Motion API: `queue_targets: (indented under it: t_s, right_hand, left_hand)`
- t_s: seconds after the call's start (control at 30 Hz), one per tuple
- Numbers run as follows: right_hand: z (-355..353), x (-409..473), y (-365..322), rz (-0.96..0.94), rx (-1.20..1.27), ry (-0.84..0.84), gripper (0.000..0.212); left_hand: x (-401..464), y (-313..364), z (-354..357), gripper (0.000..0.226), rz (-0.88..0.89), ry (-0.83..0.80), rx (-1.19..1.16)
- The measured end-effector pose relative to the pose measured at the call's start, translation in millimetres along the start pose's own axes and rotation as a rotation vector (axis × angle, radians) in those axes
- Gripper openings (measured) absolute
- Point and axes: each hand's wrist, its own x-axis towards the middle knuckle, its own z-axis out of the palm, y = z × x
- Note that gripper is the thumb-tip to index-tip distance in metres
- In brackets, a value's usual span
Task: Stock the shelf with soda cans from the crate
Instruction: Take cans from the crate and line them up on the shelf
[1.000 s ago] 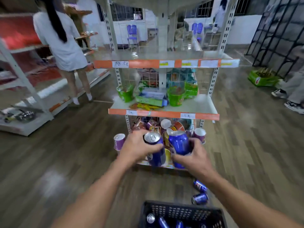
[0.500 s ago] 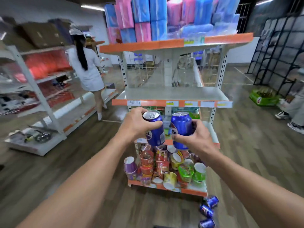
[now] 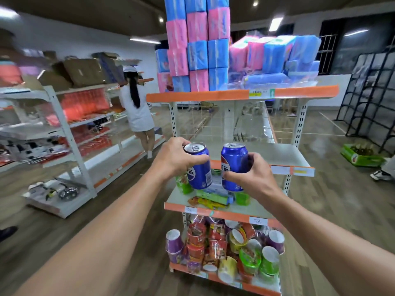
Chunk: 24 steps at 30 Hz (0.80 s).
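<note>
Left hand [image 3: 175, 158]: grips a blue soda can [image 3: 198, 166], tilted, raised before the bare shelf [image 3: 282, 155].
Right hand [image 3: 250, 178]: grips a second blue soda can [image 3: 233, 165], upright, beside the first.
Top shelf [image 3: 213, 96]: stacked pink and blue tissue packs [image 3: 198, 48].
Bottom shelf [image 3: 252, 286]: a jumble of instant noodle cups [image 3: 224, 246].

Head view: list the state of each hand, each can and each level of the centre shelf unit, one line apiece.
Left hand: grip closed round the left can.
Right hand: grip closed round the right can.
Left can: sealed, held tilted, off the shelf.
Right can: sealed, held near upright, off the shelf.
Second shelf: bare where visible.
Top shelf: stacked with pink and blue packs.
Third shelf: partly stocked.
Bottom shelf: crowded with cups.
</note>
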Motion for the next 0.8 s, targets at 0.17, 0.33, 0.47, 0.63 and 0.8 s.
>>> queue_targets:
  t_s: [0.17, 0.33, 0.47, 0.63, 0.8]
  right_hand:
    - [12.0, 26.8, 0.4, 0.000, -0.021, -0.026, 0.062]
    - [43.0, 57.1, 11.4, 0.014, -0.009, -0.046, 0.065]
    - [77.5, 87.7, 21.4, 0.026, -0.005, -0.029, 0.066]
    - [129.2, 136.3, 30.4, 0.046, -0.002, 0.025, 0.066]
    - [184.2, 187.1, 40.4, 0.118, 0.028, 0.144, 0.067]
  left_hand:
    - [20.9, -17.5, -2.9, 0.074, -0.024, -0.021, -0.001]
    - [55.9, -47.5, -6.3, 0.068, -0.028, -0.050, 0.016]
    - [98.1, -79.5, -10.6, 0.054, -0.021, -0.048, 0.023]
    - [171.3, -126.2, -15.3, 0.051, 0.002, -0.063, 0.050]
    - [242.9, -168.9, -24.2, 0.049, 0.013, -0.096, 0.032]
